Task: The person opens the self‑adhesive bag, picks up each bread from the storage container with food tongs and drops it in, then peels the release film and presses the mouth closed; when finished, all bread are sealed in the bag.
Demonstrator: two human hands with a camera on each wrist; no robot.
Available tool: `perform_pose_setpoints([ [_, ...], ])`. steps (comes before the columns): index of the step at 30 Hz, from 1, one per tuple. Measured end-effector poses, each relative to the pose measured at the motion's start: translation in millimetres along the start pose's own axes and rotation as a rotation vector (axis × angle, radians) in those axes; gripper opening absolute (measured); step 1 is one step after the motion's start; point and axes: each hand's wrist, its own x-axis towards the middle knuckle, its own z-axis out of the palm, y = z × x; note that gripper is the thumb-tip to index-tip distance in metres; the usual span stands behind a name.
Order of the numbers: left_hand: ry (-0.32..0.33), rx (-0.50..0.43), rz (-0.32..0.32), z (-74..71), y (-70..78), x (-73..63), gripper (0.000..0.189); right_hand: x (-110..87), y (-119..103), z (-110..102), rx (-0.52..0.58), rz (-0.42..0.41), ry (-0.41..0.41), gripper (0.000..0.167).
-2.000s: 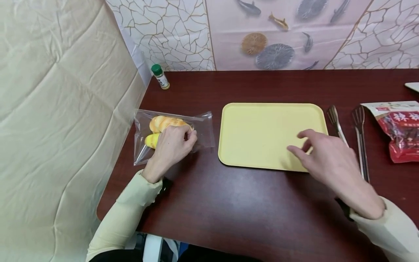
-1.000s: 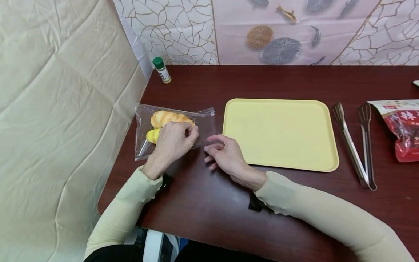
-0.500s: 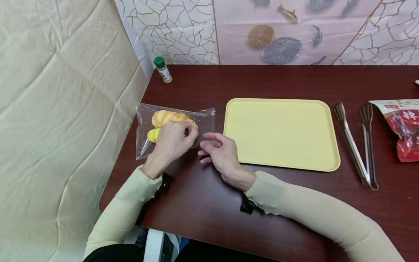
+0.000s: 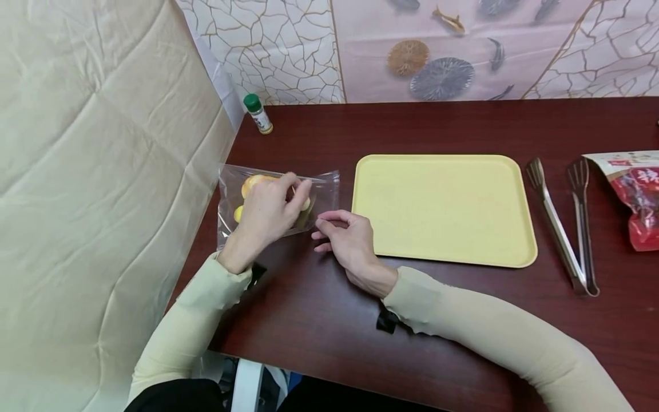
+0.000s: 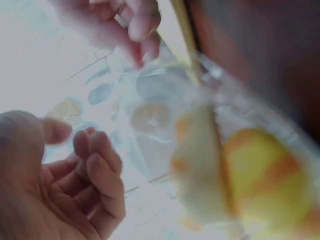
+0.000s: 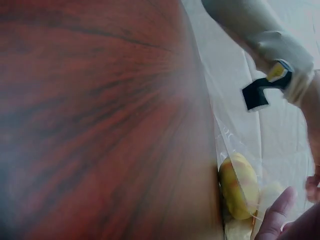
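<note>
Clear bag [image 4: 325, 195] — near both hands [image 4: 269, 210] [image 4: 354, 241]

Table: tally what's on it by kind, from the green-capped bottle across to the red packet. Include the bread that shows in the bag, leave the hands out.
Green-capped bottle: 1
Clear bag: 1
Bread rolls in sight: 2
Yellow tray: 1
Metal tongs: 1
Red packet, cut off by the frame: 1
Total: 7
</note>
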Motion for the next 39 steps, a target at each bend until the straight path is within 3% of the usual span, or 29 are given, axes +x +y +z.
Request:
perform_pose_setpoints([
  [4,-0.037,0.164,0.063,-11.8,-0.5,22.7,0.025,1.1,-0.6,-1.1,-0.008,-0.014,-0.003,0.015],
  [9,-0.239,0.391,0.161,-11.9,-8.8,58.8,0.027,1.4,0.2,-0.1,-0.017,-0.017,-0.037,0.016],
  [16,-0.642,0.375,0.223,9.8,-13.6,98.1,0.018,1.9,0.0,-4.5,-0.027,0.005,-0.063,0.014],
  [19,-0.741,0.367,0.233,17.5,-12.8,104.8,0.020,1.5,-0.3,-5.5,-0.028,0.005,-0.079,0.013],
  [24,-0.797,0.368,0.241,22.3,-8.1,109.4,0.028,-1.4,-3.7,-6.4,-0.029,0.001,-0.088,0.012],
  [31,-0.831,0.347,0.246,26.2,-8.6,109.0,0.020,-0.9,-3.9,-6.4,-0.018,0.015,-0.101,0.015],
  [39,-0.841,0.300,0.125,22.0,-21.3,108.7,0.013,0.9,-9.7,-11.7,-0.052,0.023,-0.110,0.015],
])
